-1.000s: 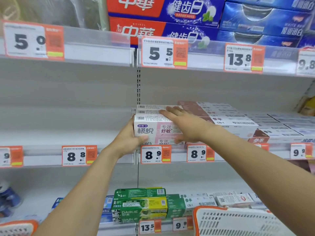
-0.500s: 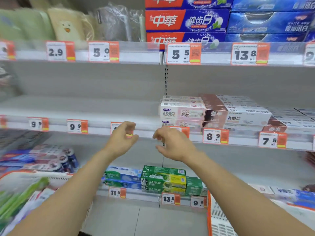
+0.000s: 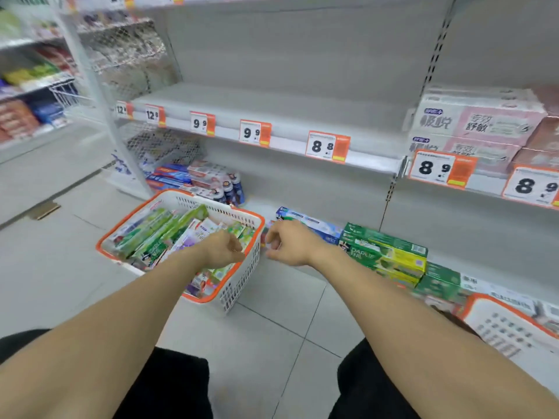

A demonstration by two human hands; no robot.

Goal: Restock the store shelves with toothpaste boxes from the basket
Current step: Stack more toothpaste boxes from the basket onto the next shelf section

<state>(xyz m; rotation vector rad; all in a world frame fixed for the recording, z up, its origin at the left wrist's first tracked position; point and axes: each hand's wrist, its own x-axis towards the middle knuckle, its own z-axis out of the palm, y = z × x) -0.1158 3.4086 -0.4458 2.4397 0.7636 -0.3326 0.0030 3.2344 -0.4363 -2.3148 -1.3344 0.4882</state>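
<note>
A white basket with an orange rim (image 3: 127,225) stands on the floor, holding several green and purple toothpaste boxes (image 3: 157,234). My left hand (image 3: 222,249) hovers over the basket's right side, fingers loosely curled, holding nothing. My right hand (image 3: 287,243) is just right of the basket rim, fingers apart and empty. Pink-and-white toothpaste boxes (image 3: 478,122) sit stacked on the middle shelf at the right, above the 8.9 tags.
The middle shelf (image 3: 272,104) left of the pink boxes is bare. Green Darlie boxes (image 3: 384,252) and blue boxes (image 3: 308,222) lie on the bottom shelf. A second orange-rimmed basket (image 3: 508,325) sits at the lower right. More toothpaste and bottles (image 3: 208,182) stand behind the basket.
Both hands left the pink boxes on the shelf and dropped toward the floor basket. My view swung down and left, bringing the basket into sight.
</note>
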